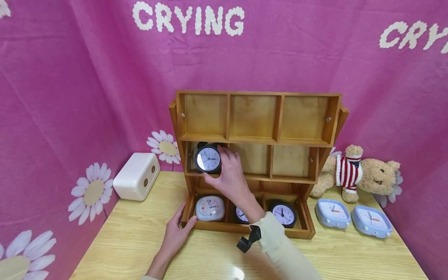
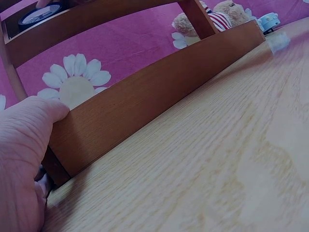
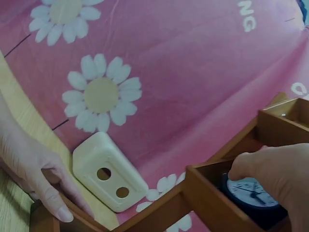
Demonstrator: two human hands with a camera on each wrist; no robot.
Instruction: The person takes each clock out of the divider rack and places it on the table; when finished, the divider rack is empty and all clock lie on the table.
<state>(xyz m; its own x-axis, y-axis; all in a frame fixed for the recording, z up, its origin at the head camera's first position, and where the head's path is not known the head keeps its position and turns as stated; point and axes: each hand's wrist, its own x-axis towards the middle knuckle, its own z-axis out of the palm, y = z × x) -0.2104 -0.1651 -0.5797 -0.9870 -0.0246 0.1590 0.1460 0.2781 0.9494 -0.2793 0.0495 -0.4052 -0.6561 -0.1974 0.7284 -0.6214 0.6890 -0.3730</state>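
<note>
A three-tier wooden shelf (image 1: pixel 255 144) with square compartments stands on the table. My right hand (image 1: pixel 229 175) holds a round black alarm clock (image 1: pixel 208 159) by its rim, in the left compartment of the middle tier. In the right wrist view the thumb lies on the rim of this clock (image 3: pixel 253 194). With my left hand (image 1: pixel 175 233) I grip the front left corner of the bottom tier; in the left wrist view the thumb lies over the front board (image 2: pixel 159 96). Beside that hand, a white rounded clock (image 1: pixel 210 208) occupies the bottom left compartment.
Two more round black clocks, one partly hidden by my right arm (image 1: pixel 242 215) and one on the right (image 1: pixel 283 214), sit in the bottom tier. Two blue clocks (image 1: pixel 333 213) and a teddy bear (image 1: pixel 357 173) lie to the right. A white box with holes (image 1: pixel 136 176) stands left.
</note>
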